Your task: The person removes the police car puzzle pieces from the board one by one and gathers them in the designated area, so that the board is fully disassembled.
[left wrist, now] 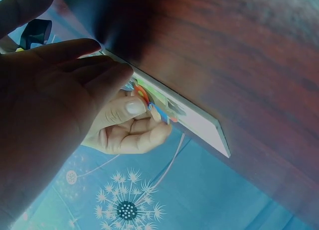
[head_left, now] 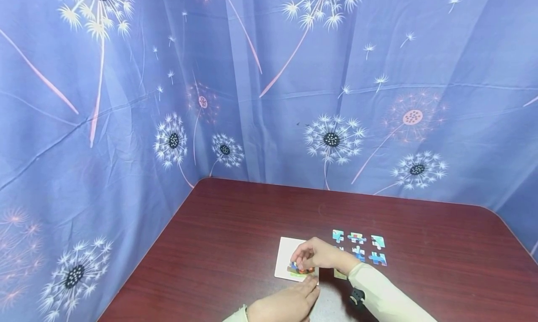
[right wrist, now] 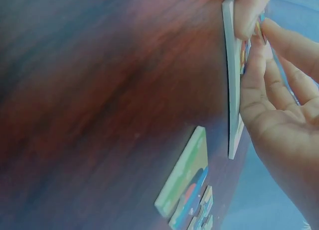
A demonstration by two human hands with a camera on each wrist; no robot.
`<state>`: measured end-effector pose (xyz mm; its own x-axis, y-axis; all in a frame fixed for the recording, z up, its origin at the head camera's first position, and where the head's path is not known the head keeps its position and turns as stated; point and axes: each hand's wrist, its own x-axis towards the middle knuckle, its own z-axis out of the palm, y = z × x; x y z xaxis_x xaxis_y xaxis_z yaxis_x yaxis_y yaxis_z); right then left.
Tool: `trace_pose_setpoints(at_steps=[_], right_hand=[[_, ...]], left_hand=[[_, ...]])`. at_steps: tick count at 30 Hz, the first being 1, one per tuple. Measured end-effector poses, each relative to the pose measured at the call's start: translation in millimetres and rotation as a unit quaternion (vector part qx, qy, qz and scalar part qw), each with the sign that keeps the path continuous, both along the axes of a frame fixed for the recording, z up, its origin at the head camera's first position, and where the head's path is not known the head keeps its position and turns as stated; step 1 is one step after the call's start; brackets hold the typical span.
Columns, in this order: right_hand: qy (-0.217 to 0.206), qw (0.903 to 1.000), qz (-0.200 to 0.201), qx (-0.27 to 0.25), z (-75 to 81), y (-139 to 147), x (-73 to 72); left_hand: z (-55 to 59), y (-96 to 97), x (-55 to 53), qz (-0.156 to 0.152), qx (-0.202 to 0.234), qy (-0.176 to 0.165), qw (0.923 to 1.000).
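Observation:
A white puzzle board (head_left: 285, 254) lies on the table, with coloured picture pieces set along its near side. My right hand (head_left: 317, 255) is over the board, pinching a small colourful puzzle piece (left wrist: 158, 112) between thumb and fingers. In the left wrist view, that piece stands tilted close over the board. My left hand (head_left: 290, 301) lies with fairly straight fingers on the board's near right corner, close to the right hand. The right wrist view shows the left fingers (right wrist: 249, 13) pressing at the board's edge. Part of the picture is hidden beneath the hands.
Several loose puzzle pieces (head_left: 357, 238) lie in rows to the right of the board, some partly behind the right forearm. A green-edged piece (right wrist: 187, 172) is nearest the board. Blue dandelion-print curtain (head_left: 273, 125) stands behind and left of the dark red table (head_left: 201, 261).

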<state>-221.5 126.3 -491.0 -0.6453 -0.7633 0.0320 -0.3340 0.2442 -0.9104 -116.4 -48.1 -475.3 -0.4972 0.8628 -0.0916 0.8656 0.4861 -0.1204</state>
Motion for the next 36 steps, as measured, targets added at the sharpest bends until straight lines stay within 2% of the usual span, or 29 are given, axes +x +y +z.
trace_pose_setpoints(at_steps=[4, 16, 28, 36], right_hand=[[-0.005, 0.9999, -0.007, 0.010, 1.2, 0.5, 0.3], [-0.005, 0.9999, -0.014, 0.003, 7.1, 2.4, -0.3], [-0.003, 0.9980, -0.064, 0.004, 14.2, 14.8, -2.1], [-0.052, 0.9952, -0.082, 0.010, 20.6, 31.4, 0.7]], left_hand=[[-1.5, -0.2, -0.2, -0.005, 0.000, 0.014, 0.9999], [-0.6, -0.3, -0.4, -0.009, -0.002, 0.009, 0.9999], [1.9, 2.7, -0.3, 0.008, -0.004, -0.023, 0.9997], [0.7, 3.0, 0.5, 0.015, -0.003, -0.023, 0.9996]])
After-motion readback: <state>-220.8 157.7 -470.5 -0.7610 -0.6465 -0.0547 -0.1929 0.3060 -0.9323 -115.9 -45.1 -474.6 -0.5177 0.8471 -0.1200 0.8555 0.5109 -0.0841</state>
